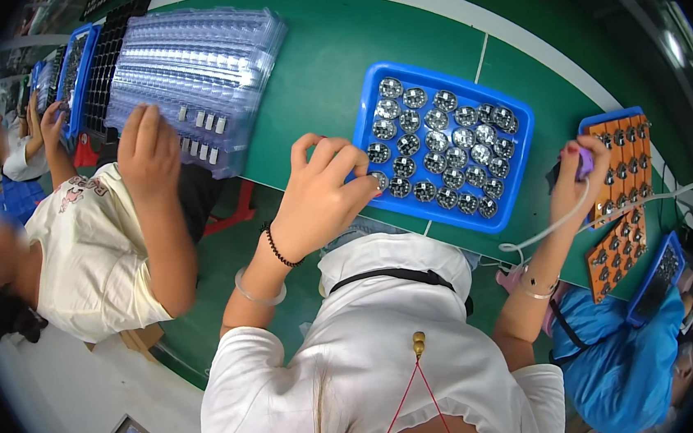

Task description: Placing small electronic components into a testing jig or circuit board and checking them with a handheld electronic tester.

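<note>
A smooth green tabletop point(334, 77) spreads before you, edged in white. Glossy, ribbed clear plastic trays point(192, 57) lie stacked at the upper left of the frame. Right of centre sits a blue tray point(527, 139), rectangular with rounded corners and a raised rim. At the right, 2 flat orange boards point(626, 155) carry rows of small metallic parts. A thin white cord point(546, 239) loops below the purple tool point(584, 164) at the right.

Round, silvery-dark discs point(436, 140) lie in loose rows inside the blue tray, their faces shiny.

Your left hand point(323, 190) arches over the tray's left edge, fingers bent, fingertips at 1 disc; you cannot tell whether they grip it. Your right hand point(565, 189) is raised, fingers curled around the purple tool.
</note>
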`<state>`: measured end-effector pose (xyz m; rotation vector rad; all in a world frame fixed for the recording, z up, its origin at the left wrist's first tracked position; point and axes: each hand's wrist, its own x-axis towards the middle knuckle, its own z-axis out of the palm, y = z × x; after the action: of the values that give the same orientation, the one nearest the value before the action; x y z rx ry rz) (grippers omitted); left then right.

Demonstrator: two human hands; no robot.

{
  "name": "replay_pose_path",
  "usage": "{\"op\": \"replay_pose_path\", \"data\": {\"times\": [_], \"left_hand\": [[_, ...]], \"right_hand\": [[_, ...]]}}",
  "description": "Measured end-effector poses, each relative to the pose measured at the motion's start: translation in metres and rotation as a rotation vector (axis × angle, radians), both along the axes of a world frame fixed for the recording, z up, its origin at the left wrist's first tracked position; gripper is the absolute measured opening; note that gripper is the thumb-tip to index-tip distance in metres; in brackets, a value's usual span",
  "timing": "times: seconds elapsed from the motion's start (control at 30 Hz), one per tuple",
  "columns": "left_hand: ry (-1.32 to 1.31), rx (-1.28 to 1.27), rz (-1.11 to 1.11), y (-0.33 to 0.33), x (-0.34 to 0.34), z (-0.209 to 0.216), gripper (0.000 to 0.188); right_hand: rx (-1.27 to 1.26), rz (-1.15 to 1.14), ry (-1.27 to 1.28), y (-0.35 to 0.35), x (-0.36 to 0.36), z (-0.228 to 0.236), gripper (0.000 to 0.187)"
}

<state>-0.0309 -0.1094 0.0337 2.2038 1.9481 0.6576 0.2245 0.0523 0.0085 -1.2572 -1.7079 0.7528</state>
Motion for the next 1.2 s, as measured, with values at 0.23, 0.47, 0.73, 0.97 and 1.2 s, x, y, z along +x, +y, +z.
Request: {"op": "replay_pose_path", "data": {"times": [0.23,0.47,0.73,0.97,1.2], "left_hand": [[-0.141,0.098,-0.093,0.016,0.028,0.016,0.017],[-0.189,0.204,-0.151,0.027,0.044,0.015,0.021],[-0.205,0.114,-0.117,0.021,0.034,0.019,0.02],[-0.053,-0.009,0.085,-0.008,0.007,-0.006,0.015],[-0.473,-0.097,0.312,-0.014,0.0,-0.014,0.027]], "right_hand": [[0.011,0.519,0.313,-0.067,-0.045,0.012,0.043],[0.091,0.57,0.316,-0.077,-0.052,0.007,0.039],[-0.028,0.409,0.539,-0.081,-0.055,0.005,0.042],[-0.058,0.218,0.742,-0.062,-0.035,-0.001,0.043],[-0.029,0.179,0.67,-0.058,-0.009,-0.006,0.042]]}}
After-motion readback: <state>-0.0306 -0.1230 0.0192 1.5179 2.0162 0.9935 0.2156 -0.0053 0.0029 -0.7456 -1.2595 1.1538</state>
